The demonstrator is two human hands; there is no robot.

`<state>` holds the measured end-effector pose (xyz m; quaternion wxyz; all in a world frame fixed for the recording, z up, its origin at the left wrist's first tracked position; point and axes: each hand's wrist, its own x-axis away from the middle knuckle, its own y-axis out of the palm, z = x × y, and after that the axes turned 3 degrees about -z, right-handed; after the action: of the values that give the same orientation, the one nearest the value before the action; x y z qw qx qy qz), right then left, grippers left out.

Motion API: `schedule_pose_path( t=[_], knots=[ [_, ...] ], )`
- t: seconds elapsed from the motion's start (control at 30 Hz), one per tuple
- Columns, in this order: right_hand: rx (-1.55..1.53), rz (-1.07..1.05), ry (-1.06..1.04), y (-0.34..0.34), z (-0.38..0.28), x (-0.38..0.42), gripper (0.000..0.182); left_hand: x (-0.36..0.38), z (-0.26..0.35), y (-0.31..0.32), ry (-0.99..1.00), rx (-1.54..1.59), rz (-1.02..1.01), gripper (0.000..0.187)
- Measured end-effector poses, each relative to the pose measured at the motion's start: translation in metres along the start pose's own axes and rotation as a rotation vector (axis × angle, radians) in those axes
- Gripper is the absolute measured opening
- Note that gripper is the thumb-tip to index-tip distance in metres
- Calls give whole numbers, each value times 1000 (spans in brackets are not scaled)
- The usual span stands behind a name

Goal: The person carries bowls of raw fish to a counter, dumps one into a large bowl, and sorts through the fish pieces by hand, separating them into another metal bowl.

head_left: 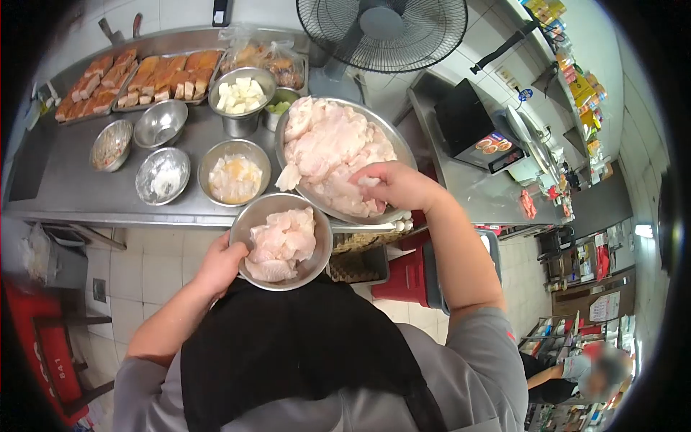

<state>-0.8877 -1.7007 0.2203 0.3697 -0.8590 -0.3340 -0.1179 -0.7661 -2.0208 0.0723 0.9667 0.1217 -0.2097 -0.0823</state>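
My left hand (222, 264) grips the rim of a steel bowl (249, 275) held in front of my black apron, thumb over the edge. Several pieces of pale pink raw meat (282, 243), which look like chicken, lie in it. My right hand (394, 184) reaches into a large steel basin (404, 150) heaped with the same raw chicken (335, 140). Its fingers are curled around a piece of chicken at the near right side of the heap; the fingertips are partly hidden. The held bowl sits just below and left of the basin.
A steel counter (57, 173) carries bowls with white powder (167, 181), meat in yellowish liquid (235, 178) and white cubes (241, 95). Trays of browned meat slabs (169, 75) stand behind. A fan (380, 29) is at the back; another person (576, 371) is at far right.
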Motion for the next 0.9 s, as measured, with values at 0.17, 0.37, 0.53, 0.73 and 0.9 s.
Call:
schedule_pose_path(
  t=[0.17,0.37,0.53,0.73,0.9],
  knots=[
    [478,228,-159,-18,-7,5,39,3,-1,-1,-1,14,8,43],
    [1060,360,-251,-6,-22,-51,71,10,8,4,13,8,5,42],
    [1113,333,-196,4,-21,-81,73,12,4,-1,-31,18,41,42],
    [1031,304,-188,-8,-18,-97,62,7,-8,-11,11,45,37,42],
    [814,434,-314,-29,-6,-97,51,8,-6,-13,25,44,64,41]
  ],
)
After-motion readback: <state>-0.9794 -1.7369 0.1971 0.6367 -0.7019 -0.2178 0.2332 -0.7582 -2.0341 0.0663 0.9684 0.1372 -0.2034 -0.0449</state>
